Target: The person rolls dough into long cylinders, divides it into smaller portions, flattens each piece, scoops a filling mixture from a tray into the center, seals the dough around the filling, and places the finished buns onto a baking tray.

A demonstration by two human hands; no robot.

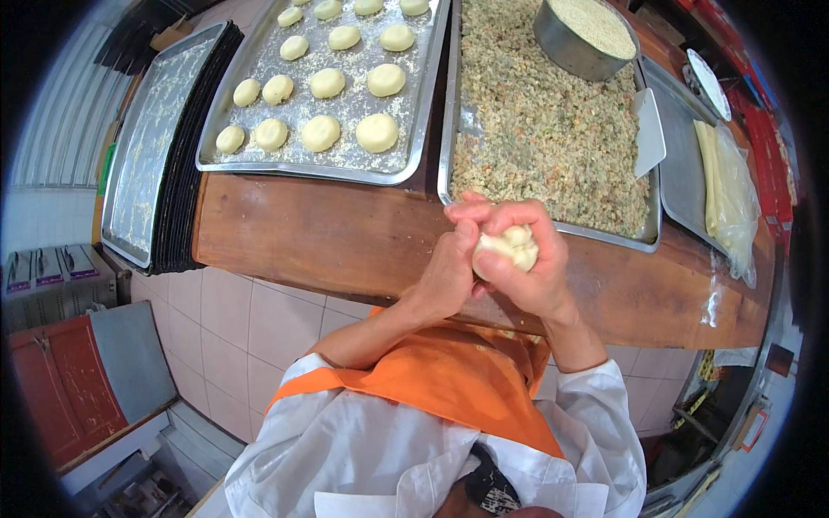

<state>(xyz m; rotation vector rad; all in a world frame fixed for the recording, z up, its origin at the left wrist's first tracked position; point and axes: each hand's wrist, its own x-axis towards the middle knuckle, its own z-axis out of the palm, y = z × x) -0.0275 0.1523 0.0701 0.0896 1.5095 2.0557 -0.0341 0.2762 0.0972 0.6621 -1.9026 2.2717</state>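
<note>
Both my hands are raised together over the wooden table edge, around a lump of pale dough [516, 250]. My right hand [540, 268] is closed on the lump, its fingers curled over the top and thumb pressed against the side. My left hand [445, 268] is closed against the lump from the left, its fingers partly hidden behind the dough and the right hand. Just beyond them lies a tray of crumbly, speckled filling [544, 138], with a white scraper [648, 134] and a round metal pan of pale seeds or grains [585, 30] in it.
A tray of flattened dough rounds [210, 160] sits back left, beside stacked trays [138, 190]. On the right, another tray [678, 173] holds pale dough strips [710, 181] and a plastic bag [737, 207]; a white plate [706, 82] lies behind. The wooden table [328, 233] curves across.
</note>
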